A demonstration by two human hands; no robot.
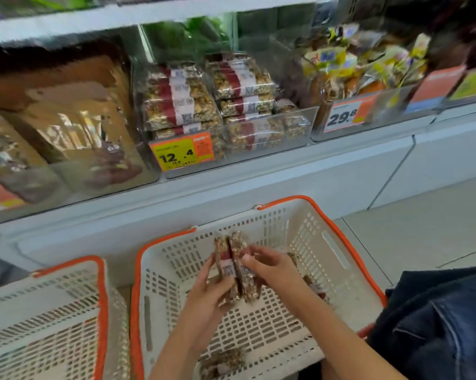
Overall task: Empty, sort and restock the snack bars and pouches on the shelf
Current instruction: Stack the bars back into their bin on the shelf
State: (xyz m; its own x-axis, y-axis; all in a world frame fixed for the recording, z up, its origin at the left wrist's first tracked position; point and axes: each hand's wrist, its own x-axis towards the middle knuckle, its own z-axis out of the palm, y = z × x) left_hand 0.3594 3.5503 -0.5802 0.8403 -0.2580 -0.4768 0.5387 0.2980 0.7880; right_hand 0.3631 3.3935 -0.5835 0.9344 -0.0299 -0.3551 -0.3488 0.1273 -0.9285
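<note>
Over the white basket with an orange rim (338, 253), both my hands hold a small bundle of nut snack bars (235, 266) with red and white labels, standing on end. My left hand (209, 292) grips the bundle from the left, my right hand (269, 266) from the right. One more bar (223, 362) lies on the basket floor near the front, and others (315, 287) lie behind my right forearm. On the shelf above, a clear bin (300, 127) holds two stacks of the same bars (212, 105).
A second white and orange basket (67, 311) stands at the left. Brown pouches (67, 119) fill the left shelf bin, yellow packets (354, 67) the right one. Price tags 12.4 (180, 154) and 29.8 (346, 116) hang in front. My denim-clad knee (437, 325) is at right.
</note>
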